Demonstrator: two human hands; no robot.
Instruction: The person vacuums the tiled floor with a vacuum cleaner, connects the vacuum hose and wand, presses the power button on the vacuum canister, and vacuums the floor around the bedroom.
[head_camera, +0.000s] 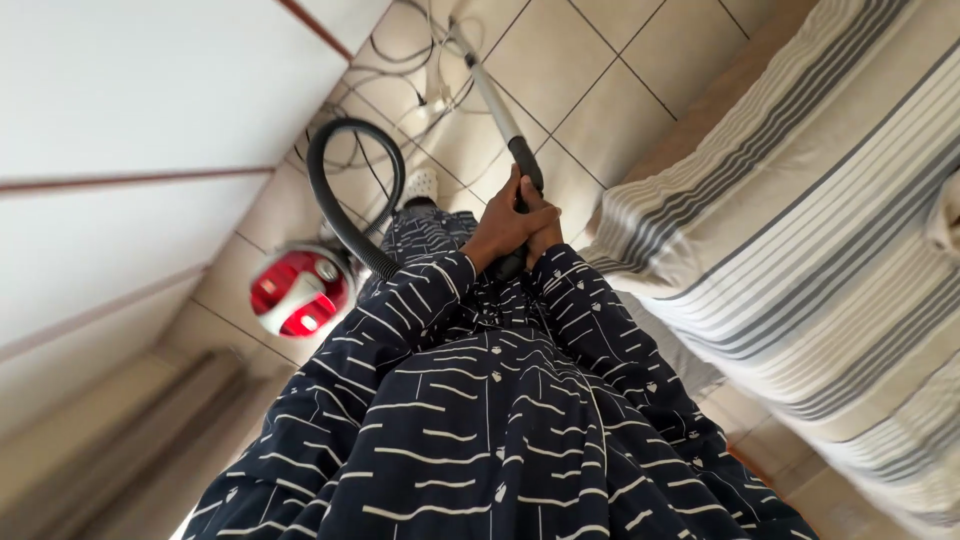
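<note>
Two hands are wrapped together around the black handle (522, 190) of a grey metal vacuum wand (490, 85), held above the beige tiled floor (600, 70): the left hand (500, 232) and right hand (542, 225) are closed tight on it, touching. A black ribbed hose (330, 205) curves to a red and white canister vacuum (297, 290) on the floor. A striped grey and cream bed cover (810, 220) lies just beside.

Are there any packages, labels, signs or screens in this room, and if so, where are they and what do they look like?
None that I can make out: no package, sign or screen shows.
Vacuum cleaner body: on the tiled floor at left, rounded, red and silver; any label on it is too small to tell.
Both hands, left hand and right hand, grip the plain black-and-grey vacuum wand.
</note>
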